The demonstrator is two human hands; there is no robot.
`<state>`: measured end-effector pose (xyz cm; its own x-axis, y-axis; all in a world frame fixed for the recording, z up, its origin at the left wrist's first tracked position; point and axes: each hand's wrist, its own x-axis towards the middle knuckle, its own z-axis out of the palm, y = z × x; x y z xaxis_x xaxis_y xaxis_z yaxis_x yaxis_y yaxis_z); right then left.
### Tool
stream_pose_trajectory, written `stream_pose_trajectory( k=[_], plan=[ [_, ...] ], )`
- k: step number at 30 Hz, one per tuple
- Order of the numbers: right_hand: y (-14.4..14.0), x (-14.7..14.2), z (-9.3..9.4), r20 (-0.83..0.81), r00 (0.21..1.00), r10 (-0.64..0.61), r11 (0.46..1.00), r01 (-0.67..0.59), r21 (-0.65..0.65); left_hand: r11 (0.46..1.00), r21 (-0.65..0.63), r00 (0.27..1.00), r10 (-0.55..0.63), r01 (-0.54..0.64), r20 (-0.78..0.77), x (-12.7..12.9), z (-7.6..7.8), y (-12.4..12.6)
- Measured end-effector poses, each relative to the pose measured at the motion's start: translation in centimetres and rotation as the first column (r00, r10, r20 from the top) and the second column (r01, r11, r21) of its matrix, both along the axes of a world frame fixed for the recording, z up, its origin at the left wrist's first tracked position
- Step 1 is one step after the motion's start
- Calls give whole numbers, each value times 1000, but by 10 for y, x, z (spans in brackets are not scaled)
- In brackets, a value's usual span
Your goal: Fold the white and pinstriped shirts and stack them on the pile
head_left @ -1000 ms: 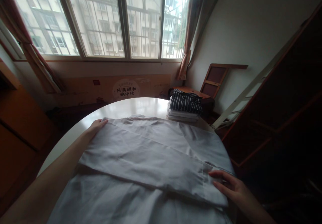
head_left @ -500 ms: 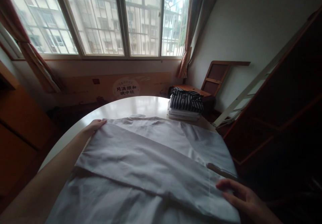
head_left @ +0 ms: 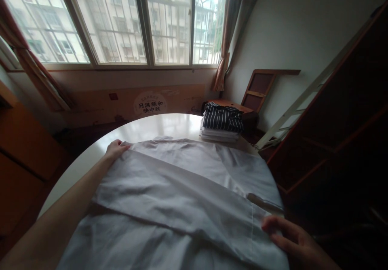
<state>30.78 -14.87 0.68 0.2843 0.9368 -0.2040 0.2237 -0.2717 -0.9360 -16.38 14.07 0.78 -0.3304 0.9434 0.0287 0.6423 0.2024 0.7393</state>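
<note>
A white long-sleeved shirt (head_left: 169, 181) lies spread over the round white table (head_left: 169, 122), one sleeve laid slantwise across its body from upper left to lower right. My left hand (head_left: 117, 148) pinches the shirt at its far left shoulder corner. At the lower right, my right hand (head_left: 289, 235) grips the cuff end of the folded-over sleeve between thumb and fingers. The shirt's collar edge faces the far side of the table. Its other sleeve spreads toward the right edge.
A stack of folded clothes (head_left: 222, 120), black striped on top and white below, stands at the table's far right. Behind it is a wooden chair (head_left: 257, 90). A pale ladder (head_left: 291, 112) leans at right. Barred windows (head_left: 121, 23) and curtains line the back.
The view has shifted slightly. Both hands keep hold of the shirt in nearly the same places, and the sleeve lies almost as before.
</note>
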Motion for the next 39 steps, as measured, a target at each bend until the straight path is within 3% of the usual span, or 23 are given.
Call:
stream_pose_trajectory(
  k=[2, 4, 7, 10, 15, 18, 22, 25, 27, 32, 35, 39],
  plan=[
    [1, 0, 0, 39, 999, 11, 1000, -12, 10, 999, 47, 942, 37, -23, -334, 4, -6, 1],
    [3, 1, -2, 70, 997, 17, 1000, -18, 7, 995, 101, 842, 39, 18, -537, 7, -12, 0],
    [6, 3, -4, 69, 998, 15, 1000, -13, -22, 974, 205, 734, 71, 95, -676, 9, -16, -5],
    [10, 6, -6, 75, 997, -9, 999, 12, -42, 964, 232, 675, 88, 127, -733, 11, -15, -11],
    [13, 7, -6, 114, 993, -37, 998, 42, -44, 992, 31, 657, -56, 120, -752, 13, -11, -14],
    [13, 7, -6, 124, 991, -49, 999, 51, -18, 996, 3, 648, -52, 84, -760, 14, -10, -15],
    [11, 6, -6, 64, 996, -55, 999, 54, 7, 975, 26, 636, -123, 220, -762, 11, -12, -29],
    [9, 6, -6, 15, 999, -49, 999, 50, -13, 929, 30, 631, -227, 370, -742, 0, -17, -54],
    [8, 5, -7, 1, 999, -50, 999, 50, -14, 875, -37, 609, -365, 482, -704, -12, -20, -78],
    [8, 4, -8, 24, 997, -71, 997, 71, 24, 781, -163, 555, -557, 603, -617, -47, -21, -140],
    [8, 3, -9, 26, 995, -91, 995, 91, 29, 794, -152, 615, -562, 588, -553, -65, -23, -163],
    [7, -1, -4, 50, 994, -102, 994, 101, 30, 876, -47, 776, -450, 481, -443, -79, -28, -175]
  ],
)
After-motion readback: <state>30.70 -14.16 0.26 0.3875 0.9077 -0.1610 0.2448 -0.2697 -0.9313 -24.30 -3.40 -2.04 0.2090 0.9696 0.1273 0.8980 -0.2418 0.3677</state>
